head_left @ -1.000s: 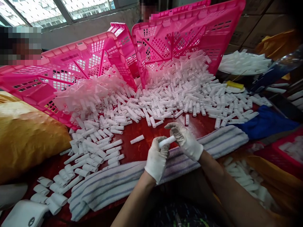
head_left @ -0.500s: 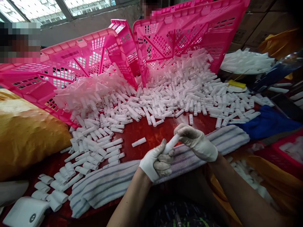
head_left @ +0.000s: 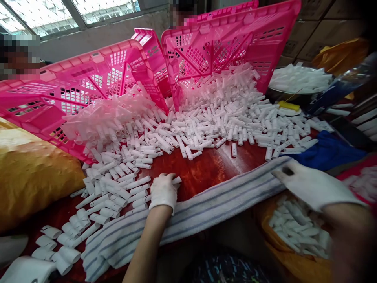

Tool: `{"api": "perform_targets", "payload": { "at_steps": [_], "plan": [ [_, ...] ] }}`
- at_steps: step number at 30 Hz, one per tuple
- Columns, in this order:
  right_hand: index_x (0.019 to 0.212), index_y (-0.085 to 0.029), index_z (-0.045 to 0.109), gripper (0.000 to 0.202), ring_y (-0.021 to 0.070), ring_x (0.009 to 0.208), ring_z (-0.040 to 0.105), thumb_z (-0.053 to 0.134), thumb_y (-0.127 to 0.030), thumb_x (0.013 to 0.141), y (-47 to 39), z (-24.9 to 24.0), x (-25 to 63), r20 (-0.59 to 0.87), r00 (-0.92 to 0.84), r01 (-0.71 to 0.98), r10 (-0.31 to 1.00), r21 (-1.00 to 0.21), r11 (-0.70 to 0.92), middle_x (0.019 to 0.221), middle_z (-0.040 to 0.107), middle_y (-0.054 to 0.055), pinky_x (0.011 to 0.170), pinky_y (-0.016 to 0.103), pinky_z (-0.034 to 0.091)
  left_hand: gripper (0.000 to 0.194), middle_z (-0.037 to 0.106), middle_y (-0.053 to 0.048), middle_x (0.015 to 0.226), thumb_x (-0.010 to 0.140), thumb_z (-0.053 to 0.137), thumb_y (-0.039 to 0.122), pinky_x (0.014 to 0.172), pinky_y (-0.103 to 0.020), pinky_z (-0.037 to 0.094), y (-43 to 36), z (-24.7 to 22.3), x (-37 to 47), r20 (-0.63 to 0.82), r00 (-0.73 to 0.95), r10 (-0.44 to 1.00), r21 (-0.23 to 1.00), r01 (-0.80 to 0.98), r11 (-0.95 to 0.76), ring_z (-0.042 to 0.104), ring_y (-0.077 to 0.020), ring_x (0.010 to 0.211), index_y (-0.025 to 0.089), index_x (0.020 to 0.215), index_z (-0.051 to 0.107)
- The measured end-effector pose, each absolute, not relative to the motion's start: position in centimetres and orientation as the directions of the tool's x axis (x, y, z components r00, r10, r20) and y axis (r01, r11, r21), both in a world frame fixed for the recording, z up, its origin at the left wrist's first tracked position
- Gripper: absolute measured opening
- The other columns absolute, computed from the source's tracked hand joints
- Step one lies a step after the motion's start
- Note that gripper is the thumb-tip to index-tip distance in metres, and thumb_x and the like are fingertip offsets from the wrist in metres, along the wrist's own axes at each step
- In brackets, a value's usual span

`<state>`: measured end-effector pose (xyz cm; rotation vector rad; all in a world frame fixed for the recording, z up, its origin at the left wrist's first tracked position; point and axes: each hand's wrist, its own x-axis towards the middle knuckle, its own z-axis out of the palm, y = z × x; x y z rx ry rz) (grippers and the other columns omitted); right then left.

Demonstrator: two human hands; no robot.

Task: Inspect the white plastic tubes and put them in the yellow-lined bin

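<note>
My left hand (head_left: 163,191), in a white glove, is closed over a short white tube (head_left: 177,180) on the red table; only the tube's end shows past the fingers. My right hand (head_left: 313,184), gloved too, is over the open yellow bag (head_left: 265,232) at the table's front right. A gap shows between its thumb and fingers, and I see no tube in them. White tubes (head_left: 306,236) lie in the bag beneath it. A striped towel (head_left: 206,208) runs along the table edge between my hands. Loose white tubes (head_left: 138,188) lie left of my left hand.
Two large pink baskets (head_left: 97,78) lean over heaps of white tubes (head_left: 224,106). A full yellow sack (head_left: 35,173) stands at left. To the right are a blue cloth (head_left: 330,151), a yellow-handled tool (head_left: 289,105) and a heaped bowl (head_left: 300,78). Other people are behind the baskets.
My hands have parted. The right has moved right and down over the bag, without the tube both held; the left has moved left and taken hold of a tube lying on the table.
</note>
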<state>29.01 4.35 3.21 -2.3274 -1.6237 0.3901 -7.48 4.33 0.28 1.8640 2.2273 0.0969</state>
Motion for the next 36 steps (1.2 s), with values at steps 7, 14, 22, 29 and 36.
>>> {"api": "perform_targets", "payload": {
  "at_steps": [7, 14, 22, 29, 36],
  "plan": [
    [0.128, -0.022, 0.056, 0.048, 0.0310, 0.094, 0.066, 0.054, -0.038, 0.083, 14.3, -0.9, 19.6, -0.189, 0.277, 0.903, 0.942, -0.283, -0.323, 0.114, 0.066, 0.019, 0.076, 0.040, 0.047, 0.020, 0.065, -0.005, 0.089, 0.080, 0.065, 0.034, 0.075, -0.027, 0.044, 5.1, -0.6, -5.3, -0.028, -0.107, 0.994, 0.737, 0.669, 0.093, 0.059, -0.0165, 0.081, 0.019, 0.092, 0.070],
    [0.116, -0.024, 0.055, 0.042, 0.0121, 0.055, 0.055, 0.063, -0.041, 0.079, 9.4, -1.3, 17.5, -0.034, -0.054, 0.180, 0.998, -0.983, -0.024, 0.071, 0.058, -0.003, 0.057, 0.027, 0.047, 0.055, 0.059, 0.003, 0.075, 0.070, 0.075, 0.035, 0.055, -0.020, 0.042, 4.8, -0.4, -3.1, -0.321, -0.036, 0.946, 0.912, -0.280, 0.299, 0.053, -0.0073, 0.056, 0.018, 0.116, 0.049],
    [0.085, -0.025, 0.048, 0.044, 0.0139, 0.075, 0.064, 0.081, -0.024, 0.057, 7.3, 1.2, 14.6, 0.002, 0.094, -0.330, 0.996, -0.943, 0.033, 0.081, 0.064, -0.004, 0.075, 0.031, 0.053, 0.045, 0.060, -0.001, 0.078, 0.067, 0.079, 0.034, 0.065, -0.022, 0.048, 3.4, 1.3, -0.4, -0.427, 0.023, 0.904, 0.780, -0.496, 0.381, 0.061, -0.0081, 0.062, 0.014, 0.099, 0.053],
    [0.083, -0.023, 0.052, 0.037, 0.0131, 0.065, 0.060, 0.078, -0.042, 0.065, 7.4, 1.2, 14.0, -0.015, 0.096, -0.299, 0.995, -0.954, 0.015, 0.071, 0.062, -0.003, 0.066, 0.029, 0.052, 0.047, 0.043, 0.009, 0.054, 0.075, 0.067, 0.057, 0.036, -0.017, 0.021, 2.0, 0.4, 0.2, -0.405, 0.087, 0.910, 0.825, -0.394, 0.405, 0.033, -0.0023, 0.037, 0.016, 0.090, 0.051],
    [0.074, -0.021, 0.055, 0.038, 0.0096, 0.050, 0.048, 0.077, -0.051, 0.066, 7.6, 1.7, 15.4, -0.011, 0.126, -0.151, 0.992, -0.989, 0.008, 0.057, 0.053, -0.005, 0.049, 0.024, 0.040, 0.052, 0.030, 0.010, 0.050, 0.075, 0.057, 0.070, 0.037, -0.018, 0.016, 1.0, 1.6, 0.8, -0.460, 0.129, 0.878, 0.829, -0.291, 0.477, 0.021, -0.0031, 0.038, 0.018, 0.079, 0.049]
  ]
}}
